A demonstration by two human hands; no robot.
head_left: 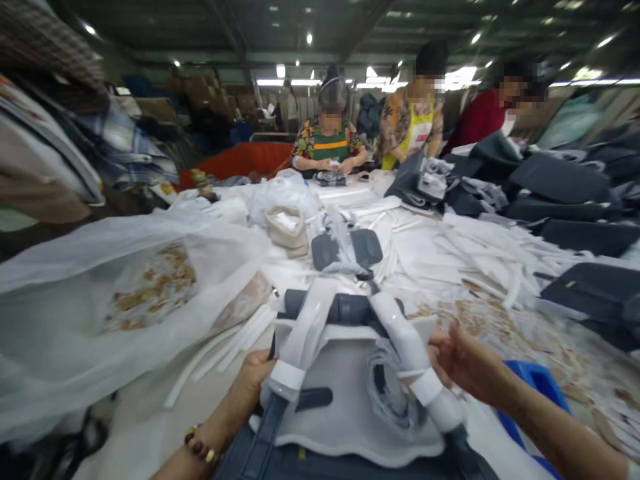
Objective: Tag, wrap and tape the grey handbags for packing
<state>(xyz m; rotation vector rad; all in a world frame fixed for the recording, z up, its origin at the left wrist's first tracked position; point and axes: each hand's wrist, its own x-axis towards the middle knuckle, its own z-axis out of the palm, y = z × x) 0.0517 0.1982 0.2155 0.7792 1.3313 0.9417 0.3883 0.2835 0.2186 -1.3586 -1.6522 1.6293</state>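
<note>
A dark grey backpack (260,443) lies before me, its two shoulder straps wrapped in white padding (400,333). Under the straps spreads a pale foam sheet (345,417), with a bundle of clear plastic-wrapped webbing (393,387) on its right half. My left hand (256,373) is closed around the backpack's left edge, thumb on top and fingers mostly hidden. On the opposite side my right hand (453,357) has its fingers curled at the sheet's right edge, beside the right strap; the fingertips are partly hidden and blurred.
White foam strips (235,340) and a large translucent plastic sheet (65,280) lie to the left. Beyond the backpack are a beige fabric bag (287,230) and a wrapped grey piece (325,252). Dark backpacks (560,177) pile up at right, near a blue bin (537,383). Several co-workers (330,143) stand opposite.
</note>
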